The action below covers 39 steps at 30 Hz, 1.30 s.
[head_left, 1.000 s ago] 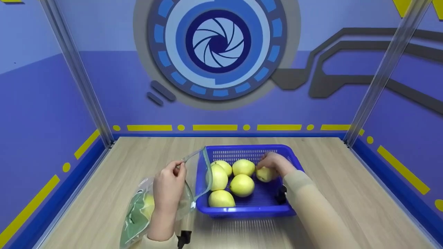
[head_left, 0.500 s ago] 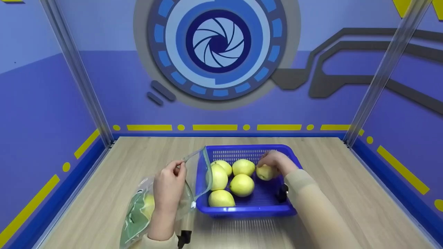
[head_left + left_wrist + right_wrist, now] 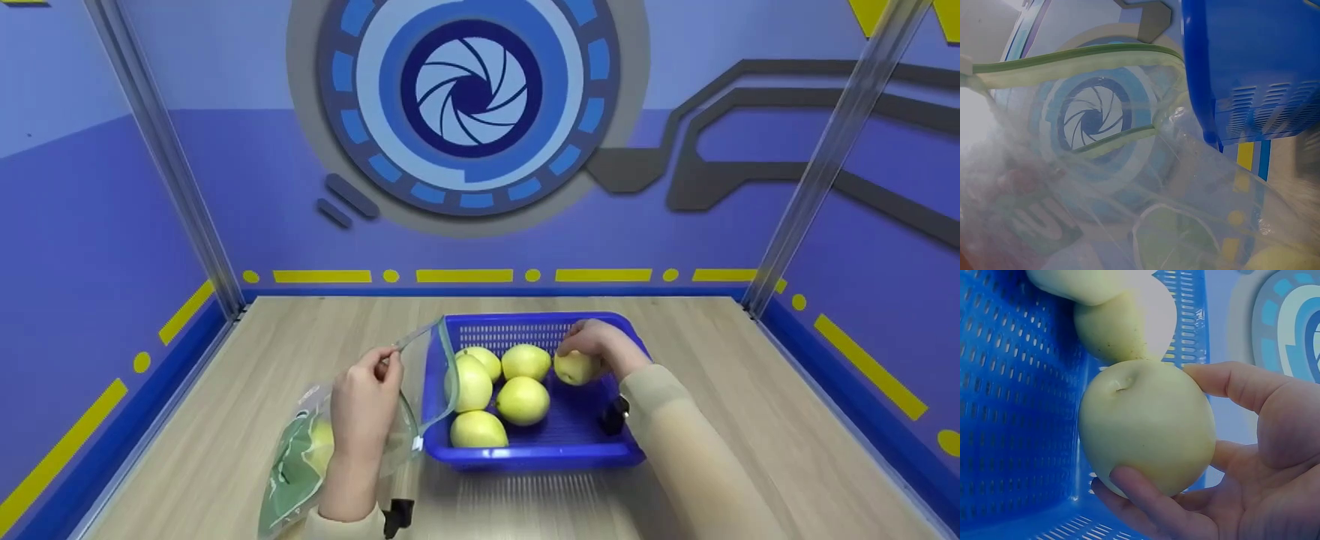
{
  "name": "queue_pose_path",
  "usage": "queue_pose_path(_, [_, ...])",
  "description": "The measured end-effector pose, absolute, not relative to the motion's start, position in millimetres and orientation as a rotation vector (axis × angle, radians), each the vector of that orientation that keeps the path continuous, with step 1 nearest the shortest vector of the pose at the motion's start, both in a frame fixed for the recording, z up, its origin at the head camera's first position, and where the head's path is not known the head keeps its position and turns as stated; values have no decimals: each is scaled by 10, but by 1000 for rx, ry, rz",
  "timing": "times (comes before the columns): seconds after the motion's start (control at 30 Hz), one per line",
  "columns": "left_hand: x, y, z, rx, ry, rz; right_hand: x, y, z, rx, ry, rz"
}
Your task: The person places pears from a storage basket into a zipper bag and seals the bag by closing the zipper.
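Observation:
My left hand pinches the edge of a clear zip bag with a green seal strip and green print. The mouth of the bag gapes towards the basket, and a yellow fruit shows through its lower part. Over the right back part of the blue basket, my right hand grips a yellow-green apple. In the right wrist view its thumb and fingers lie around the sides of the apple, stem dimple showing. Several more apples lie in the left and middle of the basket.
The perforated basket stands on a wooden table, its left rim overlapped by the bag mouth in the head view. A white slider sits on the seal strip. Blue printed panels enclose the table behind and at both sides.
My right hand has risen slightly with the apple in its grip. The left hand and the bag hold nearly the same place.

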<state>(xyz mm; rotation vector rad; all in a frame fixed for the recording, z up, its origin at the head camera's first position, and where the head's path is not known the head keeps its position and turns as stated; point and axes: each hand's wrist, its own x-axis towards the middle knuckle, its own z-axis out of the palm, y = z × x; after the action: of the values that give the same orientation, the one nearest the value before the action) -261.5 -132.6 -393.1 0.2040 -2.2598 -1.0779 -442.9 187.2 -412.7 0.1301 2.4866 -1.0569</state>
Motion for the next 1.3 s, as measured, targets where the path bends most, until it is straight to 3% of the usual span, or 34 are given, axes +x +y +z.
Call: queue_pose_path(1.3, [-2619,-1331,-3940,212,-2251,-1060,-4030,1571,-3744,-136,2484,-1315])
